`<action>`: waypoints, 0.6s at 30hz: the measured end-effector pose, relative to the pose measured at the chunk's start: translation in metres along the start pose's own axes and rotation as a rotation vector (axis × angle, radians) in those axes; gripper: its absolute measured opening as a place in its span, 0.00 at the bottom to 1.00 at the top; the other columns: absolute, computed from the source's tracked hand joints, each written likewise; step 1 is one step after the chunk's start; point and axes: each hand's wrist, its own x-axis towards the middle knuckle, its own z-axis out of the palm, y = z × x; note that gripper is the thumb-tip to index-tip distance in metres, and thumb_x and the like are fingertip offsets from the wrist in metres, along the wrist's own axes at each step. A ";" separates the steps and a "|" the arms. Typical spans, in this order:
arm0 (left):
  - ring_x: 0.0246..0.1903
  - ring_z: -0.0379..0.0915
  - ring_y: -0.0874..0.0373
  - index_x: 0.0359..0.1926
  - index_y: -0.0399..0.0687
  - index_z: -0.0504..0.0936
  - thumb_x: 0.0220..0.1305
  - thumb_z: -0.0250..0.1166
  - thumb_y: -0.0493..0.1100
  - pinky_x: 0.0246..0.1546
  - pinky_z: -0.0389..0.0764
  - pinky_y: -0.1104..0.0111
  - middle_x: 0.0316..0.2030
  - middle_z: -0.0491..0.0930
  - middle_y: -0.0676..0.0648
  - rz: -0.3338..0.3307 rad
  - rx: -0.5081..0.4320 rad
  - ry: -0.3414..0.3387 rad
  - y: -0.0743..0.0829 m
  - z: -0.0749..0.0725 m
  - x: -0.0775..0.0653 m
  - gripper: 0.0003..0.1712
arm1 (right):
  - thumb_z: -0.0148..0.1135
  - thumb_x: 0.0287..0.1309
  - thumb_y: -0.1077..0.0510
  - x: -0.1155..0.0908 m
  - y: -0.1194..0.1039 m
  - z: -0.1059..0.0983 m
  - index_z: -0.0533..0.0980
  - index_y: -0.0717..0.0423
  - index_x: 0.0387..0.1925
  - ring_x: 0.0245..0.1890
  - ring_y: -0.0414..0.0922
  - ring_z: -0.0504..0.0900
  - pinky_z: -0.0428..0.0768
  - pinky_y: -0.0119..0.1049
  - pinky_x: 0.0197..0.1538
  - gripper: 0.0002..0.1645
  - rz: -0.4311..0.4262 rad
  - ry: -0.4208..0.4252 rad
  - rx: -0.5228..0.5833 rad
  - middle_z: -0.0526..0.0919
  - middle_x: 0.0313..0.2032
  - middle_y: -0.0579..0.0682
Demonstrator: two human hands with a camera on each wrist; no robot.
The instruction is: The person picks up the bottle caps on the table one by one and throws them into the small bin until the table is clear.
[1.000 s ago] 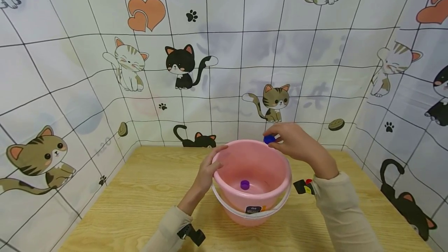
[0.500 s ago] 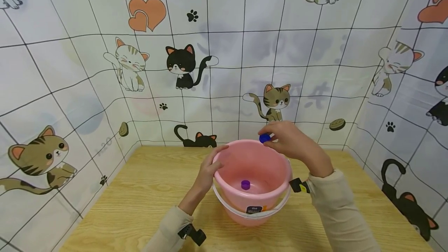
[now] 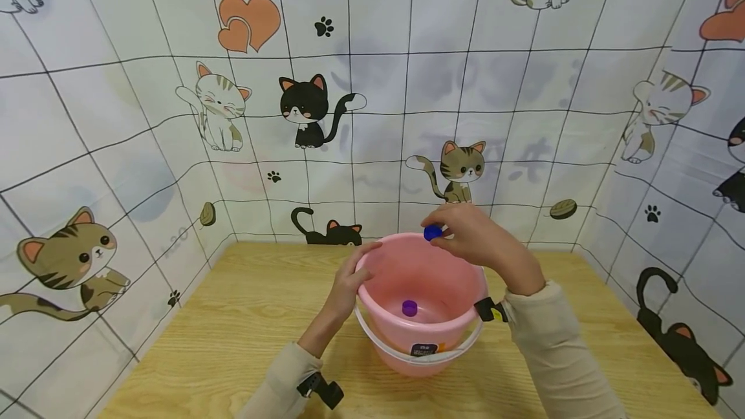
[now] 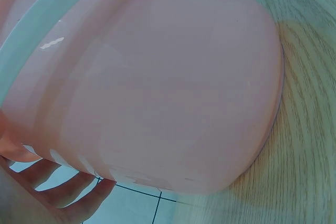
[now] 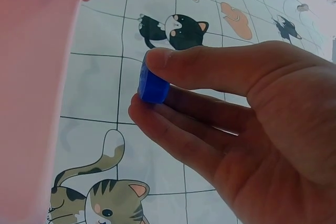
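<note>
A pink bucket [image 3: 419,277] with a white handle [image 3: 425,359] stands upright on the wooden table. My left hand [image 3: 343,290] grips its left rim, thumb over the inside and fingers along the outer wall, which the left wrist view [image 4: 58,190] shows too. Between thumb and fingertips my right hand [image 3: 471,235] pinches a small blue bottle cap [image 5: 153,85], held just above the bucket's far right rim. On the bucket's floor lies a small purple cap [image 3: 409,308].
The wooden table [image 3: 244,328] stretches to both sides of the bucket. White sheeting [image 3: 378,83] printed with cats and grid lines hangs behind it and at the sides. A black camera mount [image 3: 320,390] sits on each sleeve.
My right hand has moved left with the blue bottle cap, over the bucket's far rim. The left hand keeps its hold on the rim, and the purple cap stays put.
</note>
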 end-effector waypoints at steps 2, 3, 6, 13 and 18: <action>0.60 0.75 0.41 0.71 0.56 0.74 0.61 0.54 0.38 0.54 0.84 0.49 0.70 0.72 0.43 -0.002 0.000 -0.002 0.000 0.000 0.000 0.35 | 0.73 0.57 0.65 0.000 0.000 0.000 0.86 0.59 0.47 0.43 0.50 0.87 0.83 0.51 0.50 0.15 -0.002 0.001 0.004 0.90 0.45 0.54; 0.60 0.75 0.41 0.71 0.56 0.74 0.61 0.54 0.38 0.54 0.84 0.49 0.70 0.72 0.43 -0.004 -0.002 -0.002 0.000 0.001 0.000 0.35 | 0.73 0.57 0.65 0.000 0.000 0.000 0.86 0.59 0.47 0.43 0.50 0.87 0.83 0.51 0.50 0.15 -0.003 0.000 0.006 0.89 0.45 0.54; 0.61 0.75 0.41 0.71 0.56 0.74 0.61 0.54 0.38 0.55 0.83 0.48 0.70 0.72 0.43 -0.007 -0.004 -0.002 0.002 0.001 0.000 0.35 | 0.73 0.57 0.65 0.000 0.000 0.001 0.86 0.60 0.47 0.42 0.50 0.87 0.84 0.51 0.50 0.14 -0.006 -0.002 0.006 0.89 0.44 0.54; 0.61 0.75 0.42 0.71 0.59 0.74 0.61 0.54 0.39 0.56 0.83 0.50 0.70 0.72 0.44 -0.013 0.010 0.004 0.003 0.000 -0.001 0.35 | 0.72 0.58 0.64 0.003 -0.003 0.000 0.86 0.59 0.47 0.42 0.50 0.86 0.85 0.47 0.47 0.14 -0.013 -0.005 0.001 0.89 0.44 0.54; 0.62 0.75 0.42 0.71 0.59 0.74 0.60 0.54 0.39 0.55 0.83 0.52 0.70 0.72 0.45 -0.011 0.003 0.000 0.002 0.001 -0.001 0.35 | 0.70 0.60 0.64 0.004 -0.004 0.000 0.86 0.59 0.46 0.40 0.48 0.87 0.86 0.44 0.45 0.12 -0.015 -0.015 0.004 0.89 0.43 0.54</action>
